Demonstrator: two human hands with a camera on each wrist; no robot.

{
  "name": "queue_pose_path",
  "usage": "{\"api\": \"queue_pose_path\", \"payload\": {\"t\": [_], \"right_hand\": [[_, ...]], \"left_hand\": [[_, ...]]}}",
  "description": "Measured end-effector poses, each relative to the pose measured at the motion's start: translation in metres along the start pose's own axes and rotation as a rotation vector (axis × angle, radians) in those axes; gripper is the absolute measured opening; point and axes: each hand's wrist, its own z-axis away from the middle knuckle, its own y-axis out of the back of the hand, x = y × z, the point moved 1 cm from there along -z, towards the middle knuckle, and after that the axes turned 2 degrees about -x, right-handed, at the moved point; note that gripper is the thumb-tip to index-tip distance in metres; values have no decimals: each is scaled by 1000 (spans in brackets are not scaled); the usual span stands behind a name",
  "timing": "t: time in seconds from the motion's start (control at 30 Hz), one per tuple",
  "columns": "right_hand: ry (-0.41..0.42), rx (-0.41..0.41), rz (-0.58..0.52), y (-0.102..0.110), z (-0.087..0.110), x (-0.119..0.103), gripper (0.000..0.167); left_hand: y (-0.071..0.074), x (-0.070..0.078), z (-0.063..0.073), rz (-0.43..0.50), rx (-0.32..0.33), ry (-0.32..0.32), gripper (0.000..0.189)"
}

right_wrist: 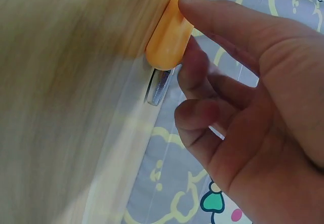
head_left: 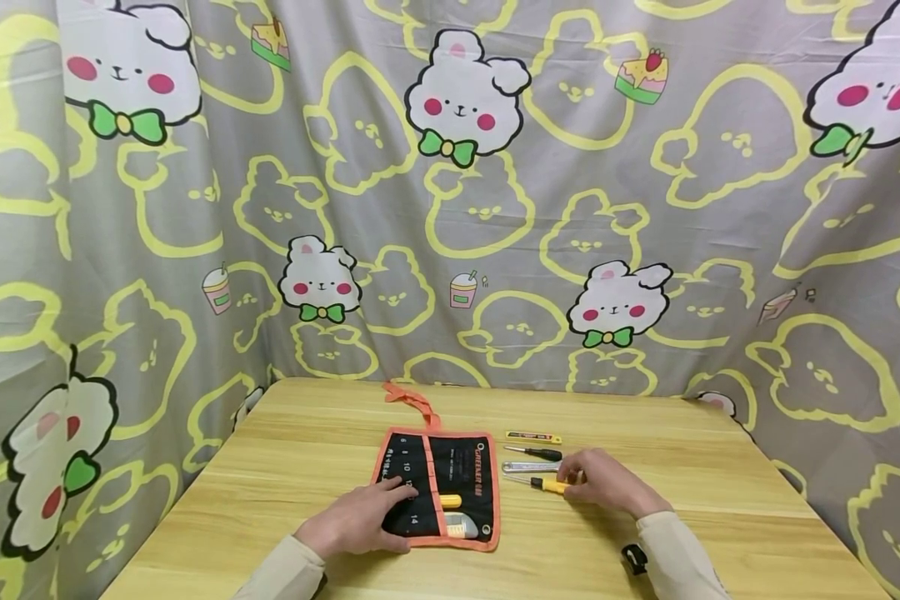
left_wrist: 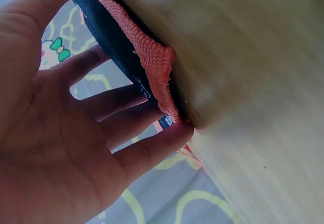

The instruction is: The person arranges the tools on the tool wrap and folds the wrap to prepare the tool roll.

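Observation:
My left hand [head_left: 363, 512] rests with spread fingers on the left part of a black tool pouch [head_left: 461, 467] with orange trim. In the left wrist view its fingertips touch the orange-edged pouch [left_wrist: 147, 57]. A yellow handle [head_left: 451, 501] and a grey-and-yellow utility knife [head_left: 461, 526] show from the pouch pockets. On the right, my right hand [head_left: 607, 482] pinches the yellow handle of a screwdriver [head_left: 547, 484] lying on the table. The right wrist view shows the thumb on that screwdriver handle [right_wrist: 169, 39], index finger beside it; the other fingers are curled.
Beyond the yellow screwdriver lie a silver wrench [head_left: 528, 467], a black-handled screwdriver [head_left: 544, 454] and a flat yellow-and-black strip [head_left: 532, 437]. An orange tie [head_left: 416, 402] trails from the pouch's far side. A patterned curtain [head_left: 390, 208] hangs behind the wooden table [head_left: 285, 442].

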Motion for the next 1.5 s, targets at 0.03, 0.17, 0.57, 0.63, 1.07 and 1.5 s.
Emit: {"api": "queue_pose_path", "payload": {"t": [0.03,0.17,0.57,0.63,1.07,1.5], "right_hand": [[0,-5,-3,0,0,0,13],[8,-20,-5,0,0,0,10],[43,-4,-11,3,0,-3,10],[50,0,-14,4,0,-5,9],[82,47,-19,12,-5,-21,12],[112,98,44,6,-19,-43,11]], "left_hand": [[0,0,0,0,1,-2,71],[-1,0,0,1,4,-7,71],[0,1,0,-4,3,-12,71],[0,1,0,-3,1,-12,71],[0,-1,0,4,1,-3,71],[-1,-1,1,-1,17,-23,72]]}}
